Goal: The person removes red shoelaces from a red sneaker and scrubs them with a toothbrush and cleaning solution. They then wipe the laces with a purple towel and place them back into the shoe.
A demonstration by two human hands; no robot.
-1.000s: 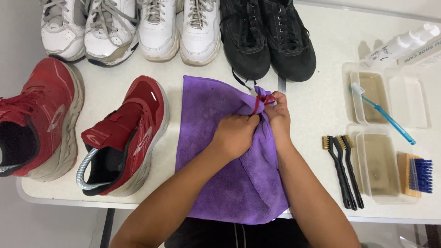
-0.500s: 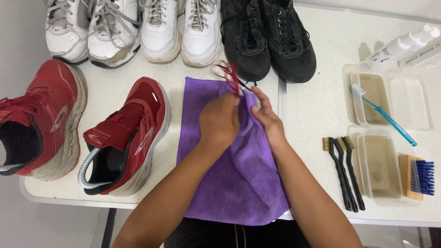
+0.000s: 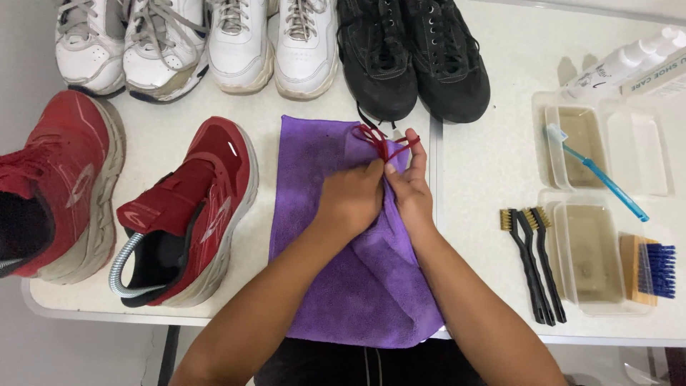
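From my remote seat, nearest the camera: both forearms run up over a purple cloth (image 3: 336, 286) spread on the white table (image 3: 486, 171). The left hand (image 3: 350, 200) is curled tight, fingertips pinching a red shoelace (image 3: 379, 141) together with a fold of the cloth. The right hand (image 3: 409, 187) presses against it, thumb and fingers closed on the same bunch, index finger raised. The lace loops stick up just above the knuckles; whether it is knotted I cannot tell from here. Left of the cloth sit two red sneakers (image 3: 179, 214), the nearer one open-mouthed. Right of it lie black wire brushes (image 3: 532, 264), clear tubs of cloudy liquid (image 3: 589, 250) and a blue toothbrush (image 3: 607, 182). Farthest: white sneakers (image 3: 236, 43) and black shoes (image 3: 411, 53) along the back edge.
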